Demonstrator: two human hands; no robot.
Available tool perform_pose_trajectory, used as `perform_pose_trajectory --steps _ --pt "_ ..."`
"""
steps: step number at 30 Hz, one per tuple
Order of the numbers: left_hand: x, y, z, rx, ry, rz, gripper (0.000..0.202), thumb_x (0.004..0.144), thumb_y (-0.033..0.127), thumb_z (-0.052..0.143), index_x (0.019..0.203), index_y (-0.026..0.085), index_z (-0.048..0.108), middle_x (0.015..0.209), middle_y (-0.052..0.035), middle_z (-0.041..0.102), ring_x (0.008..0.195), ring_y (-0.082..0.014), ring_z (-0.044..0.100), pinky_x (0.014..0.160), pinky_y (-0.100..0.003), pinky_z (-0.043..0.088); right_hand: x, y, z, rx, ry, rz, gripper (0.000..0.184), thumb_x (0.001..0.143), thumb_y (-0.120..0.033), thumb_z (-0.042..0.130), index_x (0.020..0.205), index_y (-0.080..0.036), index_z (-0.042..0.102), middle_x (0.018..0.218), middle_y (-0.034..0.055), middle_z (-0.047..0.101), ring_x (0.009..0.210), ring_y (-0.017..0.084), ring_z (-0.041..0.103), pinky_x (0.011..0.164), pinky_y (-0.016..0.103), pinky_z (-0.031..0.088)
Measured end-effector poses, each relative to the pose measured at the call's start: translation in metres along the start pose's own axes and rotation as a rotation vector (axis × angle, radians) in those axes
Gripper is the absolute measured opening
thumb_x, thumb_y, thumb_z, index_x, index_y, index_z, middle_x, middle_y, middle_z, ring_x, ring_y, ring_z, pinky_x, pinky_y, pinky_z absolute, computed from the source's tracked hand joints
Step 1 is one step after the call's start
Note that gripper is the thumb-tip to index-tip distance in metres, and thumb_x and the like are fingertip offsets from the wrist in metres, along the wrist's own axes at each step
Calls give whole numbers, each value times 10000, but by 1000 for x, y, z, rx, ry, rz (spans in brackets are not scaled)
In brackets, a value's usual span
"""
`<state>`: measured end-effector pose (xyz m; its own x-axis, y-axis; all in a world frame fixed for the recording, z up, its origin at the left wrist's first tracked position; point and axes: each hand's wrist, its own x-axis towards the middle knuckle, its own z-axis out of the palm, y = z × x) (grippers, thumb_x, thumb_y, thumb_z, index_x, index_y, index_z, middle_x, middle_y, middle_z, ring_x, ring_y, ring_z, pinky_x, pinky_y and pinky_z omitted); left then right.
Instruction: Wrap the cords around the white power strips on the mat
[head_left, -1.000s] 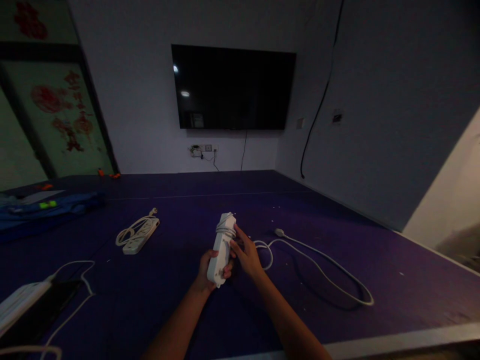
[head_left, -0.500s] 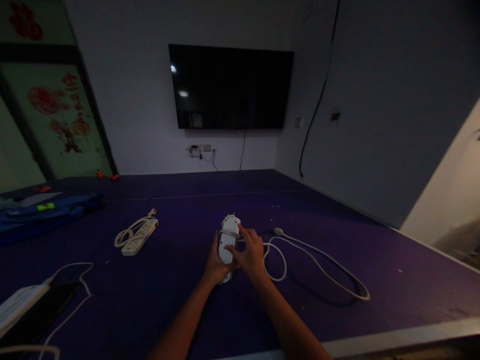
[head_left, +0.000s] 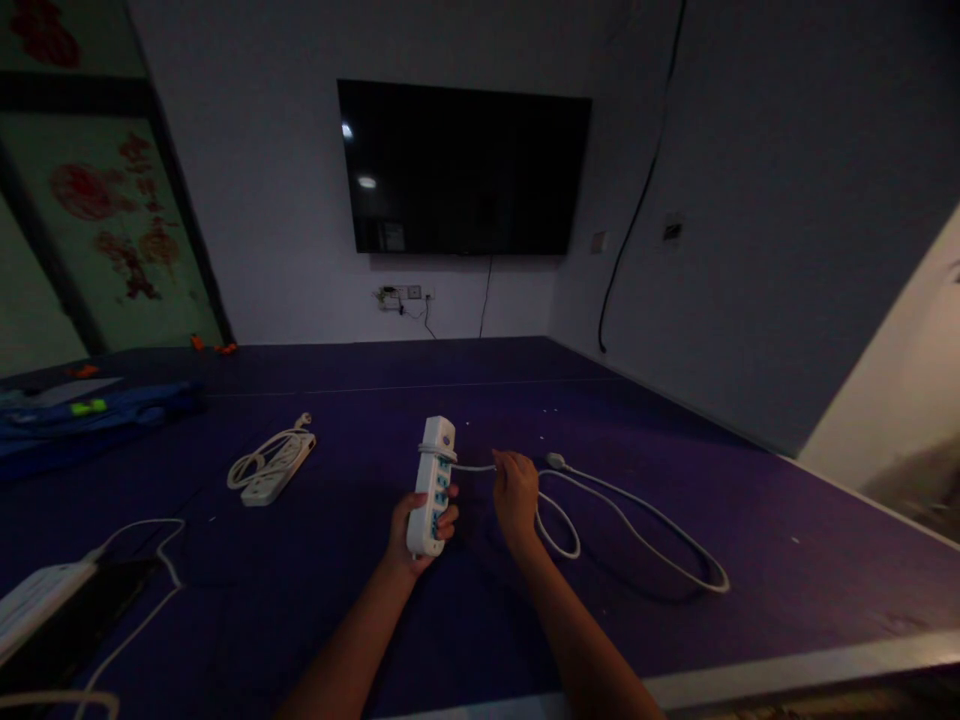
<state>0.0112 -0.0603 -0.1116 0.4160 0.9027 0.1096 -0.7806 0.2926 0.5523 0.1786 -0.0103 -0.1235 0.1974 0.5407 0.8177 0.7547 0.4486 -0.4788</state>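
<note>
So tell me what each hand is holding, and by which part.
The left hand grips the white power strip by its near end. The right hand pinches the strip's cord just past the turns wrapped round its far end.

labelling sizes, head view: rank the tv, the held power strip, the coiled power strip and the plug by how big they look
1. tv
2-3. held power strip and coiled power strip: look alike, the held one nearer, unranked
4. plug
</note>
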Motion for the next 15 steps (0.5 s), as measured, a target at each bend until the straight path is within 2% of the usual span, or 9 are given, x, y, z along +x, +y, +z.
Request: perform_pose_trajectory --steps 4,7,9,11,13,15 --pt "-3 3 -1 -68 -100 -33 400 659 293 602 1008 134 490 840 -47 556 519 -47 393 372 -119 272 -4 5 7 34 -185 -75 533 711 25 320 1051 -180 675 1036 92 677 1030 213 582 991 433 395" --pt "-2 2 -5 11 -123 -39 399 686 313 575 1037 134 507 891 -79 582 532 -70 429 367 -147 283 -7 -6 7 125 -359 -114 548 694 25 320 1066 -175 669 1061 88 686 1016 201 609 986 393 403" --pt "1 1 -8 74 -126 -50 404 702 324 558 1050 121 526 930 -107 603 541 -87 461 369 -170 306 -8 -16 4 189 -454 -93 423 769 -50 352 1010 -176 675 997 88 701 946 207 629 890 356 449" --pt "3 0 -12 115 -123 -66 421 713 325 547 1074 108 541 949 -126 621 550 -104 493 377 -190 338 -6 -23 0 227 -519 -33 309 864 -204 368 872 -173 676 851 75 705 806 197 638 744 299 465" --pt "6 -2 -17 138 -115 -86 432 719 326 544 1085 97 554 930 -128 639 556 -121 526 392 -209 380 -3 -27 -6 228 -538 33 394 904 -378 366 724 -169 647 684 48 669 648 169 607 616 254 425" --pt "8 -2 -23 154 -99 -113 432 719 347 552 1063 86 569 844 -115 655 545 -141 557 407 -230 419 0 -29 -10 215 -519 88 469 885 -496 395 642 -170 628 587 27 633 557 149 572 548 236 375"
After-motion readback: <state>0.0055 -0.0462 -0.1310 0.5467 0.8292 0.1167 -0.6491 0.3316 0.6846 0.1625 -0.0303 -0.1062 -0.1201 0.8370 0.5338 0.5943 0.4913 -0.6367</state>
